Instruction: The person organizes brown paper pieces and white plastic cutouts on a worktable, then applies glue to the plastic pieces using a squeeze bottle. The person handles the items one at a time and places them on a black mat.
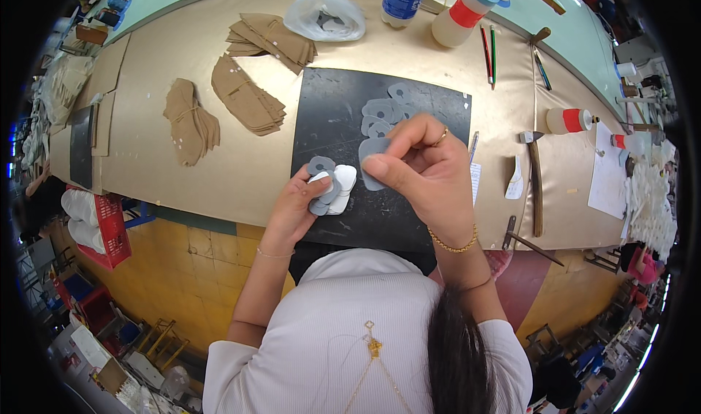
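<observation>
My left hand (296,202) is closed around a small stack of rounded pieces, grey ones with a hole (320,166) and white ones (342,188). Between the thumb and forefinger of my right hand (427,169) is a single flat grey piece (372,163) with rounded corners. Both hands are above a black cutting mat (336,111). Beyond my right hand, several grey pieces with holes (381,112) lie overlapping on the mat; my right hand hides part of that area.
Brown cut-piece bundles (191,122) lie left of the mat, a plastic bag (325,14) behind it. Bottles (464,14) stand at the back. To the right are pencils (488,56), a hammer (534,180), another hammer (529,239) at the front edge, and a lying bottle (568,120).
</observation>
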A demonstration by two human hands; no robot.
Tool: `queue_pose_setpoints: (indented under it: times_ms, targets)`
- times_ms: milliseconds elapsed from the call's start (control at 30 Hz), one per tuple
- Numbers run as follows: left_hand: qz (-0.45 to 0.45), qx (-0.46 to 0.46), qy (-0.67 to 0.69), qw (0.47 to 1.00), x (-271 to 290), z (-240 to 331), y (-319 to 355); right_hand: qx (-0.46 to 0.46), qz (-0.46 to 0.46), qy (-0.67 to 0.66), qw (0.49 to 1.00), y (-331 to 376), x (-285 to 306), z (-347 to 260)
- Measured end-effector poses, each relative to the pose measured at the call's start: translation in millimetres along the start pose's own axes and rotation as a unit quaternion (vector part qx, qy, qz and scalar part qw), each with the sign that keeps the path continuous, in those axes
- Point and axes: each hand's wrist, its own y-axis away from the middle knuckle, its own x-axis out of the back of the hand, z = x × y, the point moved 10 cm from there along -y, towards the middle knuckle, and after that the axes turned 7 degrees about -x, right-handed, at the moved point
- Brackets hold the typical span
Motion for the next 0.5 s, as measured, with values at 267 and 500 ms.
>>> queue_pose_setpoints:
  times_ms: [267,500]
  targets:
    - [0.000,-0.005,0.001,1.000,2.6,-1.7,-1.6,-0.140,0.020,-0.064,0.988,0.5,-3.8,18.6]
    - [-0.004,-0.002,0.000,1.000,1.2,-2.1,-2.0,-0.085,0.001,-0.054,0.995,-1.5,-5.6,20.2]
